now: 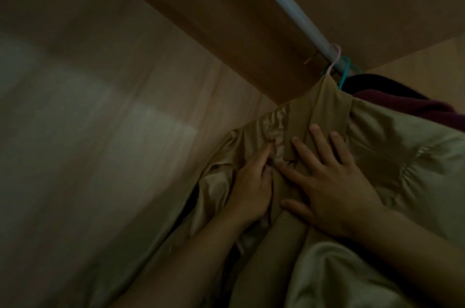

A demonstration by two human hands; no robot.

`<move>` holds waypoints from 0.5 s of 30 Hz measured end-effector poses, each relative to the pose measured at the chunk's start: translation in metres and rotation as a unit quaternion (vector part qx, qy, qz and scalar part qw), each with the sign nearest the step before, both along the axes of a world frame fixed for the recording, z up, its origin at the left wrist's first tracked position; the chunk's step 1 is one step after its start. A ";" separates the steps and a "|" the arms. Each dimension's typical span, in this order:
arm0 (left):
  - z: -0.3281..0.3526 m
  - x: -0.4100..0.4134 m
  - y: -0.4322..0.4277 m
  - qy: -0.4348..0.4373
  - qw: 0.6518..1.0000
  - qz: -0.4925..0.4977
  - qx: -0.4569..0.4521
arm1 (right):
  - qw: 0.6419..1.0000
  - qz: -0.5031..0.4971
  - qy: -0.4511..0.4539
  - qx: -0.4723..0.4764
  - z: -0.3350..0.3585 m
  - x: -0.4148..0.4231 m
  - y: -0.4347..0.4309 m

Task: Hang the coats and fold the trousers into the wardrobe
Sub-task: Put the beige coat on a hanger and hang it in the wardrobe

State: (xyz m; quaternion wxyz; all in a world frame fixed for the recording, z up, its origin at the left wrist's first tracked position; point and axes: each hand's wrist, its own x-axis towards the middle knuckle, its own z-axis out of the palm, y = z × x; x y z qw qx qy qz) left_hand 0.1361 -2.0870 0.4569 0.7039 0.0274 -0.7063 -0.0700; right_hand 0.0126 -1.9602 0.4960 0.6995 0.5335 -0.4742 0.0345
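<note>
A tan padded coat (392,156) hangs on a pink hanger (336,58) from the grey wardrobe rail (284,3). My right hand (329,181) lies flat on the coat's front below the collar, fingers spread. My left hand (249,186) is at the coat's left front edge, its fingers tucked into the fabric by the shiny lining; whether it pinches the cloth is hard to see.
A teal hanger (346,73) carries a dark red garment (402,103) behind the tan coat. The wardrobe's wooden side wall (100,131) fills the left, and its top panel (201,5) is above the rail. The light is dim.
</note>
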 end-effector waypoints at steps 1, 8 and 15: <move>-0.009 0.007 0.005 0.020 0.999 0.040 0.003 | 1.000 -0.003 0.008 0.004 -0.002 -0.001 -0.001; -0.059 0.019 -0.006 0.012 0.905 0.421 0.057 | 1.000 -0.008 0.019 0.012 -0.011 -0.001 -0.001; -0.069 -0.002 -0.021 -0.023 0.922 0.313 0.225 | 0.999 -0.006 0.027 0.018 -0.018 -0.019 -0.011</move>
